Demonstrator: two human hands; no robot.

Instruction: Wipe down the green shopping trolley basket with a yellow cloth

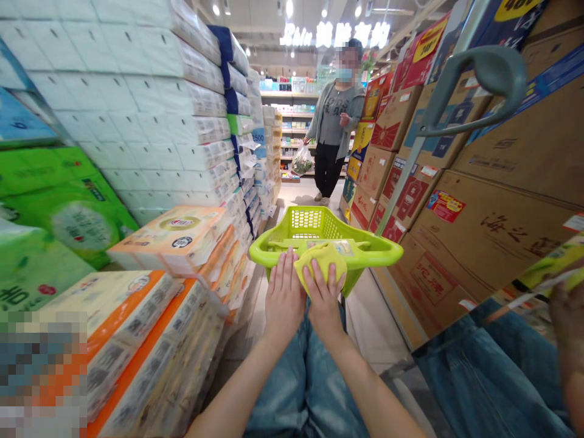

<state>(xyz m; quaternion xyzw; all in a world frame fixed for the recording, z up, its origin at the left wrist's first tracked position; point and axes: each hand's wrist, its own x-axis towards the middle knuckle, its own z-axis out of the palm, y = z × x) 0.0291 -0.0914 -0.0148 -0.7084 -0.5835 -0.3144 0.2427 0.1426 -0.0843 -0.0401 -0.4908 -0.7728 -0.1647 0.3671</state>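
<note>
A lime-green plastic shopping basket (pixel 319 228) sits low in front of me in a store aisle. My left hand (pixel 283 298) lies flat with its fingers stretched out on the basket's near rim. My right hand (pixel 325 297) rests beside it, fingers curled over a yellow-green handle grip (pixel 322 258) at the middle of the rim. A flat packet (pixel 335 246) lies inside the basket just beyond the grip. My blue-jeaned legs are below my arms.
Stacked tissue packs (pixel 182 121) and orange-white packages (pixel 150 304) line the left side. Cardboard boxes (pixel 479 182) are stacked on the right, with a grey trolley handle (pixel 483 76). A person (pixel 335 121) holding a bag stands farther down the aisle. Another person's hand (pixel 568 316) is at the right edge.
</note>
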